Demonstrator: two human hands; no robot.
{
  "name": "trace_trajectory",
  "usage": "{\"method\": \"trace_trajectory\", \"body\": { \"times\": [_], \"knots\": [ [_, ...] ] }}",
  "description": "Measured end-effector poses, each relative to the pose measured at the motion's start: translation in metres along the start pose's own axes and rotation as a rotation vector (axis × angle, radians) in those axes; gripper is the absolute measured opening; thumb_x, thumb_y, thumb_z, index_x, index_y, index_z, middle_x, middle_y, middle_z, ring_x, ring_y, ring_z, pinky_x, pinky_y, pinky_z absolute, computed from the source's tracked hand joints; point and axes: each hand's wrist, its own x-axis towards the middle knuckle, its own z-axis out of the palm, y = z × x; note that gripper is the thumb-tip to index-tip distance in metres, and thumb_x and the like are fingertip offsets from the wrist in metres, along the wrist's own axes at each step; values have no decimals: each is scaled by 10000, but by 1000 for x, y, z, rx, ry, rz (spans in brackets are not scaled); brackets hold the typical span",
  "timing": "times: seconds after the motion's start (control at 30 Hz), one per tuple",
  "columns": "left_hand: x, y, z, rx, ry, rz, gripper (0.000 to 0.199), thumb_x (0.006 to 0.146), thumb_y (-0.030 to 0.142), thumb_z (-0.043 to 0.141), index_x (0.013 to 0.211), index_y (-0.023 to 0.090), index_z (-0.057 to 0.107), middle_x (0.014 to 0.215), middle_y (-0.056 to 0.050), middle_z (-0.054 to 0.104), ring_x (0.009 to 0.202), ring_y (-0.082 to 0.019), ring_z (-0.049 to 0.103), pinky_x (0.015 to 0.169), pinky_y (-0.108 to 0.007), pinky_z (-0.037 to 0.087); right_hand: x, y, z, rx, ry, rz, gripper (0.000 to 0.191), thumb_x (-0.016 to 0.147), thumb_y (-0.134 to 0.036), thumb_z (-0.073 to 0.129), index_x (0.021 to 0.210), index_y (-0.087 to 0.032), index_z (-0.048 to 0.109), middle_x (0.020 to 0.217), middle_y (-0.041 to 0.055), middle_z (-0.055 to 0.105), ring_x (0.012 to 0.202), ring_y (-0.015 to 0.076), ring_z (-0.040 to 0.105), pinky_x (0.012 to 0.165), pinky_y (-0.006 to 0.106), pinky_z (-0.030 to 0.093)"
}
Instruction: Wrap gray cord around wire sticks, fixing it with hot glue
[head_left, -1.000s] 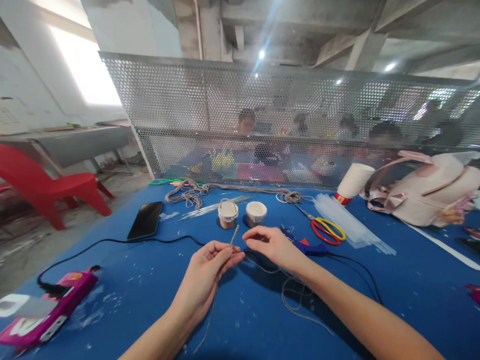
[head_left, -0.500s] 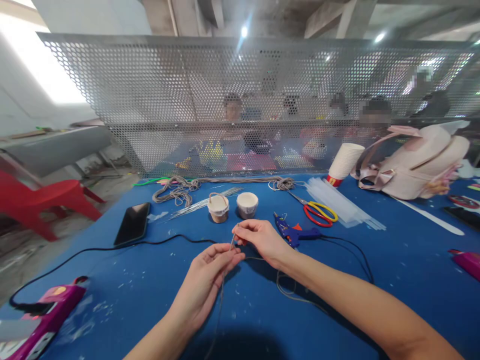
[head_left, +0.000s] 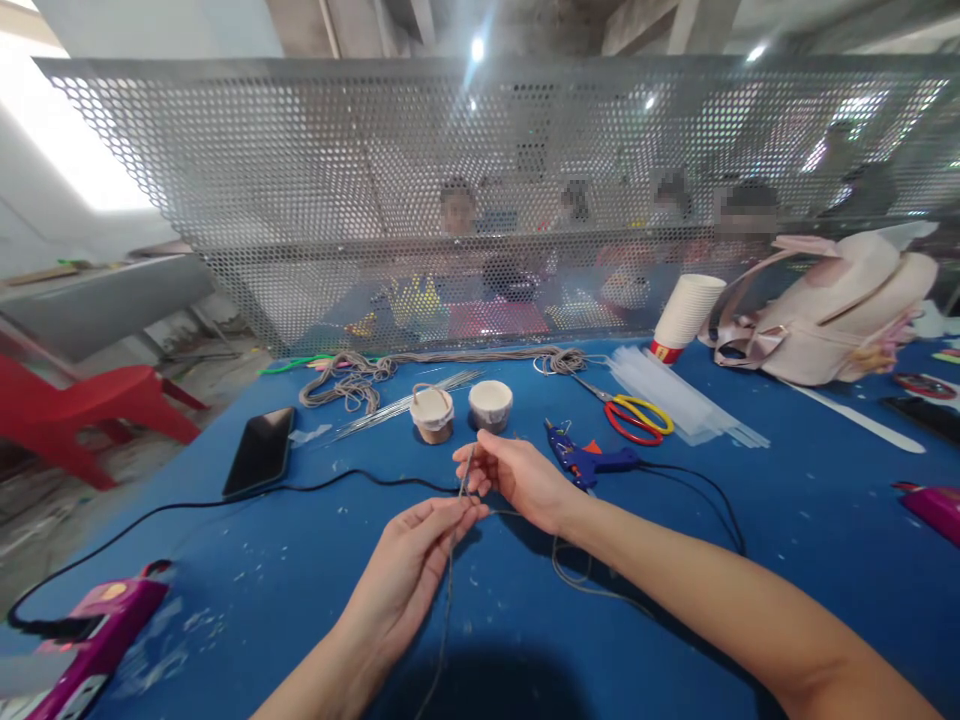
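Observation:
A thin grey-brown cord [head_left: 448, 590] runs through both hands over the blue table, one end hanging toward the front edge. My left hand [head_left: 412, 555] pinches it between thumb and fingers. Just above, my right hand [head_left: 521, 478] holds the upper stretch of the cord with its fingertips, fingers curled. A loose loop of the same cord [head_left: 592, 588] lies under my right forearm. Beyond the hands stand two small cups with white tops: one with a handle [head_left: 433, 414], one without [head_left: 490, 406]. A blue glue gun [head_left: 592, 460] lies right of my right hand.
Scissors [head_left: 637, 418], clear glue sticks [head_left: 675, 395], stacked paper cups [head_left: 686, 315] and a pale backpack [head_left: 832, 310] are at the right. A phone [head_left: 260, 450], cord bundle [head_left: 349, 380], black cable [head_left: 300, 486] and purple power strip [head_left: 105, 640] lie left. A perforated metal screen [head_left: 300, 200] stands behind.
My right hand's fingers have shifted slightly left and loosened a little around the cord. My left hand keeps its pinch. The view has moved slightly.

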Motion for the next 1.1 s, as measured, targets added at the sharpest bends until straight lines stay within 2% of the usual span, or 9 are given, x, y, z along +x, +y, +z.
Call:
{"method": "trace_trajectory", "body": {
  "times": [0.17, 0.3, 0.4, 0.5, 0.63, 0.7, 0.8, 0.97, 1.1],
  "knots": [
    [-1, 0, 1, -4, 1, 13, 53, 694, 112, 699, 651, 130, 721, 748, -72, 736, 808, -165, 681, 849, -215, 507, 0, 1, 2, -126, 25, -48, 260, 677, -393, 688, 699, -134, 668, 644, -1, 589, 573, 85, 485, 603, 251, 378],
    [1, 3, -3, -17, 28, 43, 55, 693, 113, 697, 643, 126, 715, 744, -68, 732, 806, -154, 679, 843, -200, 509, -2, -9, -4, -280, 35, -95, 320, 787, -439, 550, 821, -141, 663, 750, 29, 626, 626, 106, 526, 624, 268, 396],
    [6, 7, -6, -19, 71, 87, 77, 689, 91, 688, 627, 130, 710, 748, -67, 732, 799, -156, 683, 836, -205, 518, -14, -28, -20, -634, 87, -217, 268, 835, -367, 509, 935, -158, 644, 873, 52, 651, 739, 137, 567, 715, 297, 428],
    [10, 10, -8, -14, 106, 103, 127, 704, 68, 655, 612, 139, 706, 749, -71, 736, 800, -165, 689, 829, -212, 527, -32, -43, -49, -1063, 151, -306, 206, 850, -302, 500, 938, -178, 639, 935, 62, 644, 822, 169, 579, 751, 314, 445],
    [12, 11, -7, -6, 134, 80, 155, 716, 56, 635, 609, 141, 708, 743, -70, 736, 803, -163, 691, 815, -195, 528, -56, -44, -91, -1612, 176, -269, 249, 843, -193, 463, 1026, -147, 624, 1082, 118, 619, 1003, 234, 554, 892, 383, 419],
    [12, 10, -5, 1, 129, 67, 153, 721, 63, 634, 615, 143, 709, 748, -68, 736, 808, -162, 691, 815, -192, 526, -65, -39, -103, -1777, 166, -196, 296, 822, -160, 458, 1071, -123, 613, 1145, 145, 602, 1053, 258, 541, 920, 409, 409],
    [11, 8, -3, 17, 123, 59, 154, 730, 79, 629, 615, 148, 707, 742, -67, 732, 798, -163, 692, 814, -196, 524, -71, -32, -109, -1829, 147, -125, 356, 787, -133, 459, 1114, -125, 600, 1176, 148, 598, 1077, 265, 541, 930, 419, 409],
    [9, 6, 0, 14, 138, 65, 166, 723, 57, 629, 594, 134, 701, 721, -65, 726, 738, -143, 689, 781, -174, 526, -70, -27, -116, -1927, 141, -137, 517, 718, -27, 435, 1225, -90, 518, 1311, 176, 495, 1205, 276, 452, 981, 416, 363],
    [8, 5, 0, -1, 115, 89, 128, 711, 64, 651, 607, 122, 699, 738, -66, 719, 732, -134, 683, 783, -183, 527, -63, -28, -125, -1965, 126, -106, 500, 723, -12, 418, 1201, -111, 527, 1221, 159, 559, 1084, 279, 538, 884, 407, 419]
  ]
}}
